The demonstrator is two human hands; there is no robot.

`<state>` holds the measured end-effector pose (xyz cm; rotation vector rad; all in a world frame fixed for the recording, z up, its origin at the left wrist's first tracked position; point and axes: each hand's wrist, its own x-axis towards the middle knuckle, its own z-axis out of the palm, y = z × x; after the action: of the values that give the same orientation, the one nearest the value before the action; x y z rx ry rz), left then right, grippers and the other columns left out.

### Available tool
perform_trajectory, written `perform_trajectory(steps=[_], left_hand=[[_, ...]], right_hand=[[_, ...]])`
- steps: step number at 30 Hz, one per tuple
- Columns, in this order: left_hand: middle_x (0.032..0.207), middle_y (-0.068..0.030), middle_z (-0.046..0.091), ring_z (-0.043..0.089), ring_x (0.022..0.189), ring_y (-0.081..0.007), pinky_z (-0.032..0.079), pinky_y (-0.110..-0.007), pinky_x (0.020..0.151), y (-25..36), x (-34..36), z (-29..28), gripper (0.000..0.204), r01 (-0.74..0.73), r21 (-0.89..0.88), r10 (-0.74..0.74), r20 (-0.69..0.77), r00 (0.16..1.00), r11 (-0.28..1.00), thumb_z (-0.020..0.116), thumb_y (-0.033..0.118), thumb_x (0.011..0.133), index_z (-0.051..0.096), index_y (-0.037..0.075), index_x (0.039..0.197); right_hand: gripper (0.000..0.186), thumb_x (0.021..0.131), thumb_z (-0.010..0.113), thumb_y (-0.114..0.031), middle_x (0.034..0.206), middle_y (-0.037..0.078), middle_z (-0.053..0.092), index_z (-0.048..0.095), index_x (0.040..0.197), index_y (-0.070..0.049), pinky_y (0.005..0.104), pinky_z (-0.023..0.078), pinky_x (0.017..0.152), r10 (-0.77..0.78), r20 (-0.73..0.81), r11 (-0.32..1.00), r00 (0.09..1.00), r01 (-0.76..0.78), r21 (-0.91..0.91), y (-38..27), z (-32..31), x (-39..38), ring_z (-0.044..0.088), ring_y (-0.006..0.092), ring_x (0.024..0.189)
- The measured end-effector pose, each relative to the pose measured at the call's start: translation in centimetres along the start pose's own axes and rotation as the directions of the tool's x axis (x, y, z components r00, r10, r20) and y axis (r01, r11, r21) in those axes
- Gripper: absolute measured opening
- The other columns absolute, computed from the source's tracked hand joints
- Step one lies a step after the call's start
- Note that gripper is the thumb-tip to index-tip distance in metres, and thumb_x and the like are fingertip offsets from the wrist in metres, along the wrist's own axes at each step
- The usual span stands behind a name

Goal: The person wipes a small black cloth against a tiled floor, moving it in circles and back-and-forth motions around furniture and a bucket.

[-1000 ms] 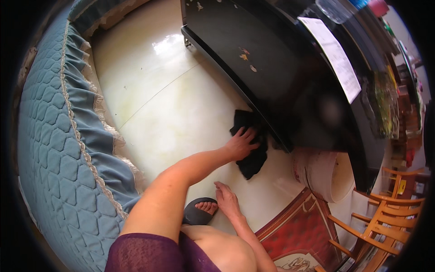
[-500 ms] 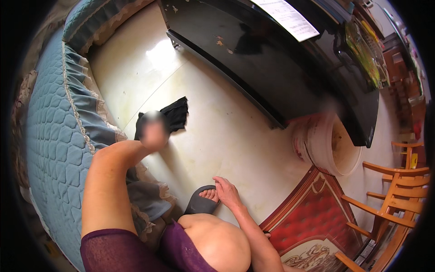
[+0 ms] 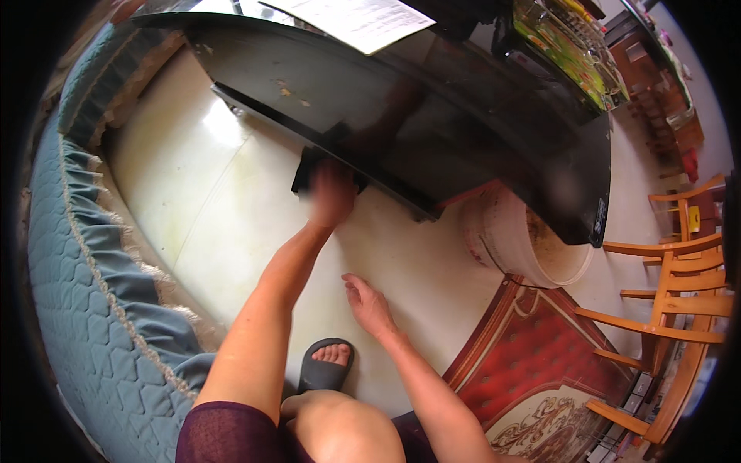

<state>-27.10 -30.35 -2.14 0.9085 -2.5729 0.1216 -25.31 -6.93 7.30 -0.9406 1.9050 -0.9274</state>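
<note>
My left hand [image 3: 333, 193] is on a black cloth [image 3: 309, 170], its fingers blurred and partly lost against the dark fabric. The cloth lies on the pale floor [image 3: 193, 185], right against the lower edge of a glossy black cabinet [image 3: 463, 131]. My right hand [image 3: 370, 306] hovers over the floor with its fingers loosely apart and holds nothing. Just below it is a foot in a dark grey slipper [image 3: 324, 374], and my bent knee [image 3: 347, 428] is at the bottom edge.
A blue quilted sofa cover [image 3: 69, 285] with a lace frill runs along the left. At the right stand a whitish bucket [image 3: 502, 239], a red patterned mat [image 3: 532, 347] and a wooden chair [image 3: 679, 305]. A paper sheet [image 3: 359, 23] lies on the cabinet top.
My left hand has swept the black cloth rightward and away from me, from near the sofa to the cabinet's base. My right hand has shifted slightly. The view has turned a little.
</note>
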Motion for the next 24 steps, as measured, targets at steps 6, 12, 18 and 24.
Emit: perform_trajectory(steps=[6, 12, 18, 24], left_hand=[[0.128, -0.0230, 0.045, 0.033, 0.126, -0.0390, 0.025, -0.047, 0.105, 3.0, 2.7, 8.4, 0.039, 0.187, -0.429, -0.133, 0.153, 0.979, 0.884, 0.051, 0.021, 0.081, 0.057, 0.009, 0.117], [0.129, -0.0181, 0.046, 0.034, 0.126, -0.0346, 0.026, -0.045, 0.106, 6.6, 0.9, 0.0, 0.035, -0.304, -0.420, 0.433, 0.256, 0.864, 0.855, 0.053, 0.014, 0.081, 0.055, 0.008, 0.116], [0.131, -0.0156, 0.045, 0.035, 0.128, -0.0314, 0.024, -0.053, 0.105, 5.8, -4.8, -4.6, 0.033, -0.242, -0.429, 0.379, 0.268, 0.886, 0.870, 0.055, 0.011, 0.080, 0.056, 0.009, 0.113], [0.129, -0.0155, 0.048, 0.039, 0.123, -0.0319, 0.028, -0.056, 0.096, 11.4, -10.4, -7.6, 0.031, -0.267, -0.363, 0.387, 0.311, 0.868, 0.892, 0.050, 0.015, 0.078, 0.057, 0.012, 0.109]], right_hand=[[0.022, 0.092, 0.049, -0.016, 0.102, 0.017, 0.063, 0.056, 0.111, -0.007, 0.0376, 0.049, 0.077, 0.080, -0.030, 0.997, 0.996, -0.080, -0.011, 3.7, -0.8, -2.9, 0.062, 0.0311, 0.089], [0.023, 0.092, 0.050, -0.018, 0.101, 0.015, 0.064, 0.057, 0.111, -0.007, 0.0340, 0.050, 0.077, 0.135, -0.030, 0.991, 0.990, -0.134, 0.022, 5.4, 0.6, -4.4, 0.064, 0.0266, 0.086], [0.022, 0.091, 0.049, -0.016, 0.097, 0.014, 0.065, 0.058, 0.109, -0.007, 0.0336, 0.050, 0.075, 0.109, -0.134, 0.992, 0.985, -0.098, 0.083, 4.3, 0.7, -5.8, 0.064, 0.0255, 0.082], [0.027, 0.090, 0.048, -0.015, 0.099, 0.012, 0.064, 0.055, 0.116, -0.007, 0.0328, 0.047, 0.079, 0.233, -0.606, 0.970, 0.761, -0.135, 0.203, 7.2, -2.8, -6.2, 0.060, 0.0225, 0.088]])
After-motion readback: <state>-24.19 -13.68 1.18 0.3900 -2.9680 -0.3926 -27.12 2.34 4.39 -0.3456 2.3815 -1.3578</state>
